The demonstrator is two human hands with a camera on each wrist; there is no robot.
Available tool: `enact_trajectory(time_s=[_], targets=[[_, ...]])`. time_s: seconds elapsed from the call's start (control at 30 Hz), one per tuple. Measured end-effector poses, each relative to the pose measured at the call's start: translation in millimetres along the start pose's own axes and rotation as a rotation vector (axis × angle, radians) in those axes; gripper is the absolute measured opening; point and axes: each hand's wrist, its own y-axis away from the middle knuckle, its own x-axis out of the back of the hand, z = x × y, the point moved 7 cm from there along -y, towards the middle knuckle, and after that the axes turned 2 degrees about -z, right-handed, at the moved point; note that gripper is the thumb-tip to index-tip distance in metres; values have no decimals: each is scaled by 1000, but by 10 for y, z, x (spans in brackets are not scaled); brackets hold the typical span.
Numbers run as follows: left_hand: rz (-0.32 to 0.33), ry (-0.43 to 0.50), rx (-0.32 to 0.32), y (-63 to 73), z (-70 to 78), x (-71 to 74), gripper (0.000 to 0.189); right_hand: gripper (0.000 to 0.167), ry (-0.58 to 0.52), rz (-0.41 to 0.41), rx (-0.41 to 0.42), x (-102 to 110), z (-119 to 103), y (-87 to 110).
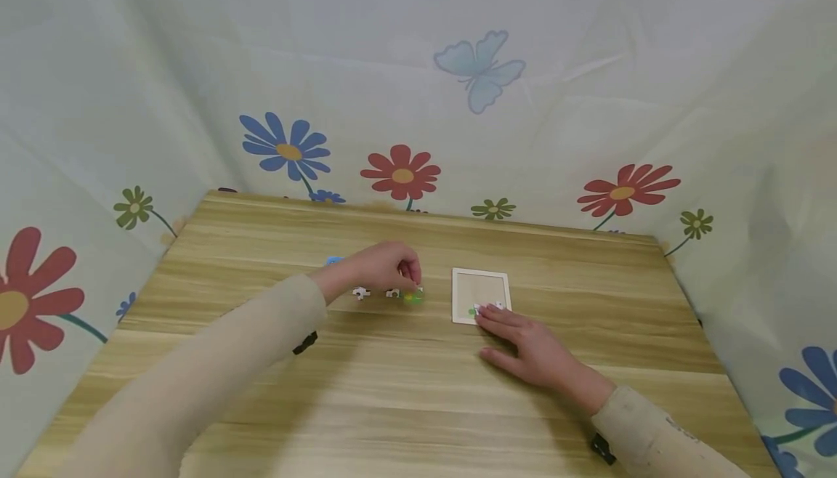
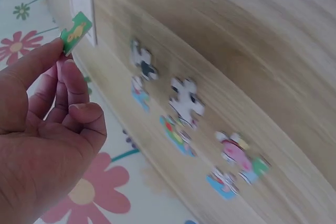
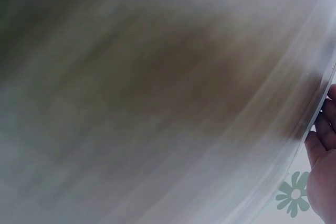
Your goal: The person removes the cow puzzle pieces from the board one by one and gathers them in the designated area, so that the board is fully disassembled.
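My left hand (image 1: 382, 264) pinches a green jigsaw piece (image 2: 76, 33) with a yellow figure on it between thumb and forefinger, left of a square puzzle frame. That frame (image 1: 455, 296) has a pale rim and lies flat on the table; a few pieces (image 1: 472, 312) show along its near edge, partly hidden by fingers. My right hand (image 1: 532, 347) rests with extended fingers over the frame's near right part, thumb spread on the wood. Only part of that hand (image 3: 323, 169) shows at the right edge of the right wrist view.
Several loose jigsaw pieces lie under and beside my left hand, among them a black-and-white one (image 2: 185, 100), a pink one (image 2: 237, 153) and a blue-edged one (image 2: 222, 183). The wooden table (image 1: 392, 405) ends at a flower-printed cloth (image 1: 366, 64) behind and at the sides.
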Motion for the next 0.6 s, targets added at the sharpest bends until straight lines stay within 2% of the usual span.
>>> enact_trajectory(time_s=[0.27,0.4,0.6], targets=[[-21,-13,23,320,-313,39,9,59,-3,15,9,4,-19,1],[-17,-24,59,469,-451,65,8,59,-1,11,11,-5,-24,-3],[0,-25,78,689,-625,125,7,59,-5,10,2,-6,-18,-2]])
